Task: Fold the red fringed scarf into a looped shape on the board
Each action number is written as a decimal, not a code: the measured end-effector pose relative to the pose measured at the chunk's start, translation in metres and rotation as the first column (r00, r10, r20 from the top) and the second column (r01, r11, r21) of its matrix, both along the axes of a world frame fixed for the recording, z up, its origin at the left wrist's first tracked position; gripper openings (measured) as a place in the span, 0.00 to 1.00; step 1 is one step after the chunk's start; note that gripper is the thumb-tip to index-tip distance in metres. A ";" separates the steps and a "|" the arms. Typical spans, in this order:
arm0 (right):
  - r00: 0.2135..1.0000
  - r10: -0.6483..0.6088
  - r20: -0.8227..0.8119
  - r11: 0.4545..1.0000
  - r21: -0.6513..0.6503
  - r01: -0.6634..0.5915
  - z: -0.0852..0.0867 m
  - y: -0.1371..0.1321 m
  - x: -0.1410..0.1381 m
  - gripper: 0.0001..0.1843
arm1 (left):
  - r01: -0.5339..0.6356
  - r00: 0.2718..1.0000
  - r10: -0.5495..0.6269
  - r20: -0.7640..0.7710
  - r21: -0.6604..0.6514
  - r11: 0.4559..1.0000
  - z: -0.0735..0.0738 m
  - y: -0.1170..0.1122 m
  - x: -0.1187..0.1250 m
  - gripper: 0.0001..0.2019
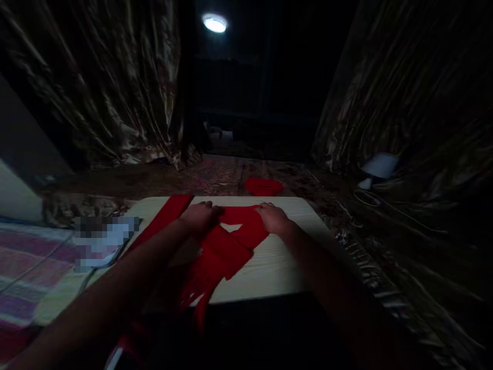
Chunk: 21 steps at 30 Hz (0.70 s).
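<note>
A red scarf [219, 252] with a fringed end lies partly folded across a small pale wooden table [265, 277]. The fringe hangs over the table's near edge, and another stretch of red cloth [154, 223] runs along the left side. My left hand [200, 216] has its fingers curled onto the scarf near the far edge. On the other side of the fold, my right hand [272, 217] pinches the scarf's far right corner. Between the hands the cloth is spread, with a gap showing bare wood.
A rounded red thing [264, 186] sits just past the table's far edge. At left is a blurred-out pale item [103, 244] near a striped cloth [31, 272]. A small white lamp [379, 167] with a cord stands at right. Patterned curtains [146, 87] hang behind; the room is dim.
</note>
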State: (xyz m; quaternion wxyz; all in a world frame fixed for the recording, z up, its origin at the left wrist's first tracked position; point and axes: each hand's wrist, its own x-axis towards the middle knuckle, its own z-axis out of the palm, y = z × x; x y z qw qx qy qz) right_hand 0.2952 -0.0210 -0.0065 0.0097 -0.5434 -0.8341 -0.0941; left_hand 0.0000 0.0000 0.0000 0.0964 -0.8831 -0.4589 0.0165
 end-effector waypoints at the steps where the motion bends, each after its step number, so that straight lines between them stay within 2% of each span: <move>1: 1.000 -0.013 0.008 1.000 0.008 0.013 0.000 0.000 0.000 0.26 | -0.031 1.000 0.031 -0.004 -0.008 0.999 -0.001 0.000 0.001 0.24; 5: 0.993 -0.113 0.021 0.994 0.012 0.113 0.000 0.001 0.002 0.29 | -0.191 0.980 0.191 0.055 -0.013 0.981 -0.007 0.001 0.003 0.22; 8: 0.977 -0.215 0.008 0.976 -0.027 0.215 -0.005 0.001 0.005 0.31 | -0.328 0.933 0.324 0.159 0.004 0.944 -0.013 0.003 -0.002 0.20; 10: 0.969 -0.245 -0.022 0.968 -0.061 0.244 -0.008 0.003 0.008 0.33 | -0.365 0.917 0.358 0.178 0.011 0.931 -0.016 0.005 -0.007 0.19; 15: 0.962 -0.218 -0.167 0.974 -0.092 0.205 -0.016 0.010 0.015 0.35 | -0.343 0.931 0.344 0.123 -0.027 0.939 -0.017 0.009 -0.016 0.17; 18: 0.962 -0.166 -0.215 0.985 -0.083 0.151 -0.019 0.013 0.019 0.37 | -0.385 0.906 0.393 0.159 -0.076 0.920 -0.015 0.010 -0.020 0.16; 21: 0.973 -0.129 -0.190 0.991 -0.061 0.120 -0.021 0.012 0.022 0.37 | -0.435 0.876 0.451 0.172 -0.124 0.892 -0.015 0.011 -0.023 0.16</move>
